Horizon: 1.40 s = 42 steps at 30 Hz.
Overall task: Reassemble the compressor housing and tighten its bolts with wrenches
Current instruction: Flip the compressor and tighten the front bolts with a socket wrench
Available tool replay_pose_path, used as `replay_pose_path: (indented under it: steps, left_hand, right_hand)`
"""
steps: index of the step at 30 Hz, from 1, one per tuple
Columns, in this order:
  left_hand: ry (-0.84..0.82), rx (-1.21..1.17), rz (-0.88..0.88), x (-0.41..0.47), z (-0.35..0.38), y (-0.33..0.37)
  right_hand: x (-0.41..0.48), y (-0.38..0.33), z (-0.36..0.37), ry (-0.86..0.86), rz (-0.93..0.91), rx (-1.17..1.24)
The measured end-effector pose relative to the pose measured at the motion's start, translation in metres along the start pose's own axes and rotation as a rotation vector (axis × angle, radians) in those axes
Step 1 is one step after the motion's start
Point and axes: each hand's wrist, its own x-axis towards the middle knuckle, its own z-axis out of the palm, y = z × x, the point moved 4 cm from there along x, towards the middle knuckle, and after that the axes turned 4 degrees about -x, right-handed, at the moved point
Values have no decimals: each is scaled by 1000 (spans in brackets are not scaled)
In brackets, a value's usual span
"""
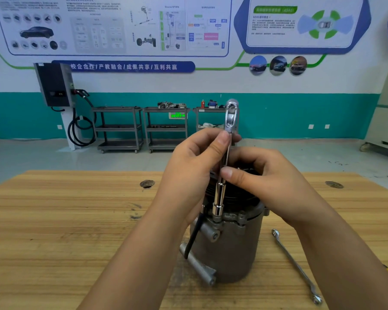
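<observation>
Across the far wall: printed poster boards (pixel 112 25) above a teal band, item one. Workbench (pixel 65 220), wooden, fills the near half of the scene, with a round hole (pixel 147 183) left of centre. Three grey tool carts (pixel 119 128) stand on the floor against the far wall, and a dark wall charger (pixel 54 83) with a looped cable is to their left. Compressor housing (pixel 233 253), grey metal, stands upright on the bench at near centre; a black cable (pixel 194 236) hangs down its left side. Left hand (pixel 195 166), fingers and thumb curled round the upper shaft of the socket wrench (pixel 220 195), just below its ratchet head. Right hand (pixel 269 177), thumb and curled fingers pinching the same shaft lower down. Socket wrench, chrome, nearly upright, its socket seated on the housing's top flange at the near left edge. Ring spanner (pixel 296 267), lying flat on the bench just right of the housing, untouched. Flange bolt (pixel 242 217), right of the socket.
</observation>
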Motion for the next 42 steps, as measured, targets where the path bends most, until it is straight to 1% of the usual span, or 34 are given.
replay_pose_path:
  steps: [4,8,10,13,17,20,24,28,33,36,39,42]
  left_hand:
    - [9,75,27,-1,0,0]
    - [13,49,18,1,-2,0]
    - [-9,27,13,1,-3,-1]
    - [-11,59,30,0,-2,-1]
    - [-16,56,26,1,-1,0]
    - [-29,49,24,2,1,-1]
    - [-44,123,30,1,3,-1]
    - [-3,228,60,2,0,-1]
    - [-47,125,34,1,0,0]
    - [-54,108,11,1,0,-2]
    - [-46,87,-4,0,-1,-2]
    - [10,128,39,1,-2,-2]
  right_hand:
    - [0,1,2,26,-2,-9]
    - [-1,-1,-1,-16,-6,9]
    - [0,0,-2,6,4,15]
    - [1,-1,1,39,-8,7]
    - [0,-2,2,2,-6,-6]
    - [0,0,0,37,11,0]
    - [0,1,2,84,30,9]
    - [1,-2,4,75,6,-12]
    - [0,-2,2,11,-6,2]
    - [-1,-2,-1,-34,-6,13]
    - [0,-2,0,-8,-9,12]
    - [0,-4,1,20,-26,-18]
